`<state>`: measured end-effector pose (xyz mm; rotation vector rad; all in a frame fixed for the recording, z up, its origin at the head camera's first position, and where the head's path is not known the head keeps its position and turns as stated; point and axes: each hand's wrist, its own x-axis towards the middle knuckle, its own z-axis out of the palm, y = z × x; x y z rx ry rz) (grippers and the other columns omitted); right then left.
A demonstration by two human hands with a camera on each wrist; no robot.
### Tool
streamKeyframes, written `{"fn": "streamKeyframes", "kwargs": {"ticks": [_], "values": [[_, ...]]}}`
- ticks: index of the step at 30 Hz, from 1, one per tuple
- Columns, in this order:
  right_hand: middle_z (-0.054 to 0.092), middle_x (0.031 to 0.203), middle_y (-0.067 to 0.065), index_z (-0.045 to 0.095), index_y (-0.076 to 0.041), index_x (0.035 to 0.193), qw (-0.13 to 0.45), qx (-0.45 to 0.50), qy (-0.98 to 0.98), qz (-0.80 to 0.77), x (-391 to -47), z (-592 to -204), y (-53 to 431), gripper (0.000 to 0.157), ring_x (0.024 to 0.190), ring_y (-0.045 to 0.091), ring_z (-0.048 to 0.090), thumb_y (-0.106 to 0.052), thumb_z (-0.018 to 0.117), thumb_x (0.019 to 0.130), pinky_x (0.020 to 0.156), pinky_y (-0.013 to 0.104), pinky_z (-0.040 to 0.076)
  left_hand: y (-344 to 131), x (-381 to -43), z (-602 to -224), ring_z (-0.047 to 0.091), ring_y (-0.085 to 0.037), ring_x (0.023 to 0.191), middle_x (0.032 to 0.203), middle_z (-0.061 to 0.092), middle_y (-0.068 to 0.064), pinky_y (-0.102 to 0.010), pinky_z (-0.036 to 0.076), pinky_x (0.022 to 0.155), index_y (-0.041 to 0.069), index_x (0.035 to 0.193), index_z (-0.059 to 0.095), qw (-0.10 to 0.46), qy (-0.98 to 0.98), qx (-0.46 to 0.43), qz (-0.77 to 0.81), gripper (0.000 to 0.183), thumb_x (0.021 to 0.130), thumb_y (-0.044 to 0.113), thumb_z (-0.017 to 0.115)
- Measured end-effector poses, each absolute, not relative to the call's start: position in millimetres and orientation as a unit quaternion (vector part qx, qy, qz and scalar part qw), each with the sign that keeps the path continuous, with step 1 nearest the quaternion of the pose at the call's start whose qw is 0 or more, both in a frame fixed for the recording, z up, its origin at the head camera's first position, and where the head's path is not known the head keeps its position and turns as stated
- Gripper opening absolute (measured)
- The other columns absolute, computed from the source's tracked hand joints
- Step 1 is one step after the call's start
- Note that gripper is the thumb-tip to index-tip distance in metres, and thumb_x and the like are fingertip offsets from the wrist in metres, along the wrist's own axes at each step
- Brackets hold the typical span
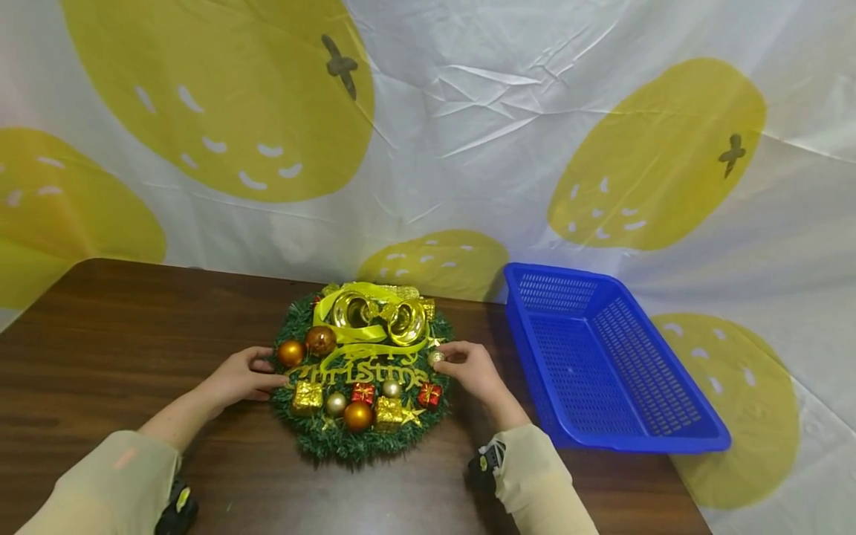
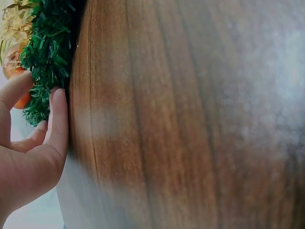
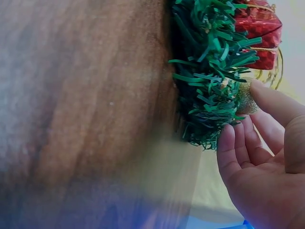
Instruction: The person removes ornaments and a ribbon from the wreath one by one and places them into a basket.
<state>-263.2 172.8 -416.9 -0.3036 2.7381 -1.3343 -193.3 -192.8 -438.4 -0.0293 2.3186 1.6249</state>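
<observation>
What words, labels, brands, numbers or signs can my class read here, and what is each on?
"Christma": gold lettering on the green wreath; no further letter can be made out.
"rry": ending of the word above, partly covered by yellow ribbon.
No other text is readable.

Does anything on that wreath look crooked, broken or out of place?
One thing: the yellow ribbon on the wreath trails across the upper word of the gold lettering, partly hiding it, which looks untidy. Nothing else there looks plainly broken or crooked.
</observation>
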Motion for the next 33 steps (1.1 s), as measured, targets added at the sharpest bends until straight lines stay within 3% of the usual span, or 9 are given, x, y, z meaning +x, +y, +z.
{"fn": "streamKeyframes", "kwargs": {"ticks": [14, 25, 33], "values": [[0.066, 0.093, 0.014, 0.066, 0.003, 0.103, 0.03, -0.094, 0.878, -0.468, -264, -407, 173, 0.026, 0.088, 0.023, 0.063, -0.005, 0.071, 0.079, 0.075, 0.029, 0.055, -193, -193, -437, 0.063, -0.022, 0.093, 0.13, 0.036, -0.04, -0.037, 0.058, 0.078, -0.016, 0.142, 0.017, 0.158, 0.81, -0.007, 0.565, 0.081, 0.087, 0.02, 0.066], [0.065, 0.089, 0.012, 0.065, 0.004, 0.105, 0.029, -0.087, 0.862, -0.499, -263, -399, 176, 0.028, 0.077, 0.01, 0.059, -0.004, 0.07, 0.079, 0.067, 0.02, 0.05, -193, -193, -437, 0.063, -0.02, 0.091, 0.129, 0.036, -0.04, -0.036, 0.058, 0.077, -0.016, 0.142, 0.016, 0.162, 0.806, -0.006, 0.569, 0.081, 0.088, 0.019, 0.066], [0.067, 0.092, 0.018, 0.064, 0.007, 0.113, 0.036, -0.09, 0.847, -0.522, -263, -389, 177, 0.033, 0.07, 0.005, 0.06, -0.003, 0.067, 0.081, 0.075, 0.036, 0.058, -193, -192, -435, 0.063, -0.022, 0.092, 0.129, 0.035, -0.041, -0.038, 0.058, 0.078, -0.017, 0.141, 0.015, 0.162, 0.808, -0.005, 0.566, 0.08, 0.088, 0.018, 0.064]]}}
